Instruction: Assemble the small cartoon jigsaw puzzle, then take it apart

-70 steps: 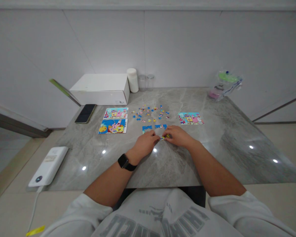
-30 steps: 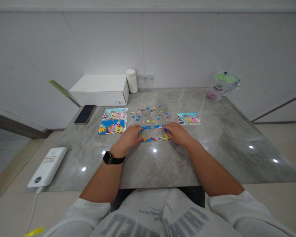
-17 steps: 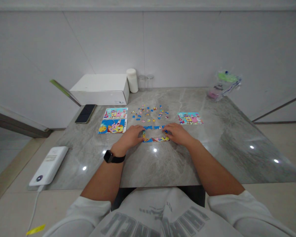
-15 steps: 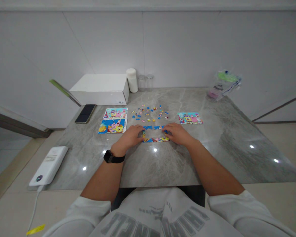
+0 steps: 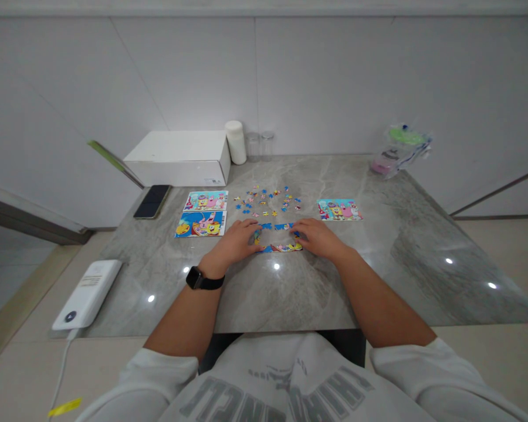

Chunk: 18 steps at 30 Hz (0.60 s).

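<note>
On the table in front of me lies a partly joined jigsaw puzzle border (image 5: pixel 279 248), a rectangle of blue and yellow pieces with a gap in its top row. My left hand (image 5: pixel 238 239) grips its left side, fingers at the upper corner and thumb at the lower one. At the right side, my right hand (image 5: pixel 315 237) holds the edge with bent fingers; its fingertips partly cover the pieces there. Just beyond the border, several loose puzzle pieces (image 5: pixel 264 203) are scattered, mostly blue, yellow and pink.
Cartoon picture cards (image 5: pixel 201 224) lie left, another card (image 5: pixel 339 210) right. Farther back stand a white box (image 5: pixel 178 158), a white bottle (image 5: pixel 235 143) and clear glasses (image 5: pixel 267 146). A phone (image 5: pixel 152 202), a white power bank (image 5: pixel 88 293) and a plastic bag (image 5: pixel 398 152) sit near the table's sides.
My left hand has shifted slightly to the right, its thumb now reaching farther over the border's lower left corner. My right hand stays at the right side.
</note>
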{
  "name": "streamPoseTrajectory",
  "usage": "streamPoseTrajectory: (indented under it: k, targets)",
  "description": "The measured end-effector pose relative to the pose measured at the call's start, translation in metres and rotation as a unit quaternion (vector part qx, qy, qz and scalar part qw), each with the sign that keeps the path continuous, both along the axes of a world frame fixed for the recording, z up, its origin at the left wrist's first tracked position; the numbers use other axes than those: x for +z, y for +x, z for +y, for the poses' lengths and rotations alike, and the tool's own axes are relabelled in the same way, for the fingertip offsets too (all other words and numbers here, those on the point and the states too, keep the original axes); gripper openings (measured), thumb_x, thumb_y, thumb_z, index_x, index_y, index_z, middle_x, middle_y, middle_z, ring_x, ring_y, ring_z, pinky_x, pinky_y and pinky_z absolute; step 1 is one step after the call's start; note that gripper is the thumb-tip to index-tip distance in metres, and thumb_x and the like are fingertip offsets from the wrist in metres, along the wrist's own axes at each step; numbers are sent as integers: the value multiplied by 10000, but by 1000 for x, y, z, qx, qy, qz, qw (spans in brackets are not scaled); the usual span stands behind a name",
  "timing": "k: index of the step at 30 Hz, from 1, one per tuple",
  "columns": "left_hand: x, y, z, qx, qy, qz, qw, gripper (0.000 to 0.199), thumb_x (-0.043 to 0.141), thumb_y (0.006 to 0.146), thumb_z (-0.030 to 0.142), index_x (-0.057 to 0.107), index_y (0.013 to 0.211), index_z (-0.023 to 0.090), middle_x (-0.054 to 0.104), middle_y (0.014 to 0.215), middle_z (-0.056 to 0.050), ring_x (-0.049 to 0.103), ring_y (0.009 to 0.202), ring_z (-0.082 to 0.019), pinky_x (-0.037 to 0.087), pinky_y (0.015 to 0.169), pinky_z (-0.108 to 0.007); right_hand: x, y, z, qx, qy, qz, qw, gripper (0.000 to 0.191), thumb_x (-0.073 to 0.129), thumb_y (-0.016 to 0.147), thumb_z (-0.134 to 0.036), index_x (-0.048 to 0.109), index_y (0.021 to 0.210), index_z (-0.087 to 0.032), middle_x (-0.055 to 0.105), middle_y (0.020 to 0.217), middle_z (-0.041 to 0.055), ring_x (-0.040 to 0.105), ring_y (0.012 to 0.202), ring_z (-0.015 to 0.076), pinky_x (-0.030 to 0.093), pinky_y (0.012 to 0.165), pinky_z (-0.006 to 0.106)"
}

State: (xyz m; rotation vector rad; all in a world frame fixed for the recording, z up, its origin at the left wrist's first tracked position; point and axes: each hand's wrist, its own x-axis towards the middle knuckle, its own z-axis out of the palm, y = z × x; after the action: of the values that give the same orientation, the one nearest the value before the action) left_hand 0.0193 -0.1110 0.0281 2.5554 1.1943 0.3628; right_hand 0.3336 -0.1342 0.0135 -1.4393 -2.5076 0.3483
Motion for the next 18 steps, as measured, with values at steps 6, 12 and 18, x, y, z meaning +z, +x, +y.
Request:
streamPoseTrajectory:
  k: [6,12,18]
  targets:
    - [2,4,-3,-19,-11,24,999,643,855,839,451,652,1405,222,606,1529,-137,576,1394,-327,438,1199,-484,3,-2,-2,-7,2,-9,1000,300,696,942,-210,754,1235,-231,719,1297,115,638,1235,279,455,1115,441]
    - [5,3,-3,-22,-14,25,999,611,838,856,432,645,1401,235,619,1511,-127,588,1381,-314,436,1190,-482,6,-1,-2,0,9,15,1000,335,710,925,-221,746,1258,-241,720,1311,109,642,1248,277,472,1107,433]
    - [2,3,-4,-21,-3,19,1000,598,838,854,432,651,1390,244,625,1497,-119,593,1359,-318,439,1186,-477,3,-1,-2,-7,12,15,1000,364,726,915,-233,740,1278,-235,711,1345,122,632,1270,295,468,1119,459]
